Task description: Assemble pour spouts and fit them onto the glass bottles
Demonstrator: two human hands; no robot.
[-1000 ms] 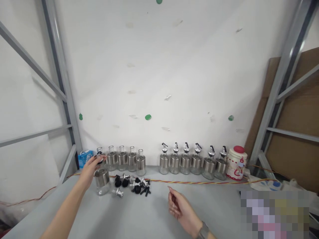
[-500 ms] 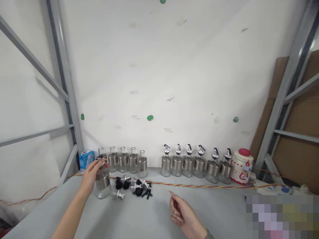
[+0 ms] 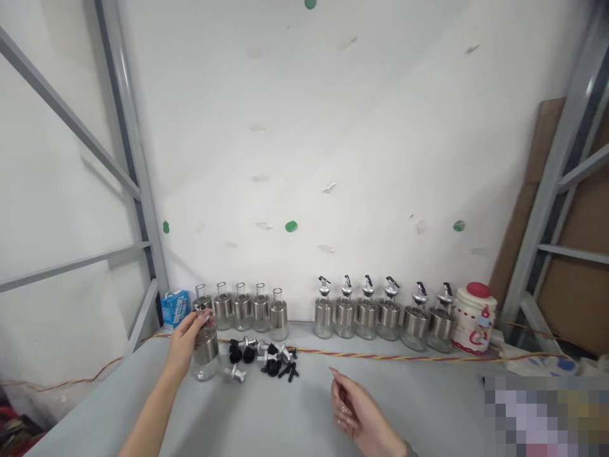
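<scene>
At the left, my left hand (image 3: 189, 336) has its fingers closed around the neck of a clear glass bottle (image 3: 206, 355) with a steel sleeve. The bottle stands upright on the table, and its top is mostly hidden by the fingers. Just right of it lies a loose pile of black-and-silver pourer spouts (image 3: 272, 363), with small black lever pieces (image 3: 291, 370) at its right side. My right hand (image 3: 354, 406) hovers over the front of the table, loosely curled, thumb and fingers apart, with nothing visible in it.
Several open-necked bottles (image 3: 242, 311) line the wall at left, beside a blue carton (image 3: 175, 309). Several bottles with pourers (image 3: 366, 314) stand to the right, next to a cream jar with a red lid (image 3: 473, 320). A twisted red-yellow cord (image 3: 380, 357) crosses the table.
The view has turned slightly left, so everything appears shifted to the right. My left hand stays at the bottle's neck. My right hand keeps nearly the same pose.
</scene>
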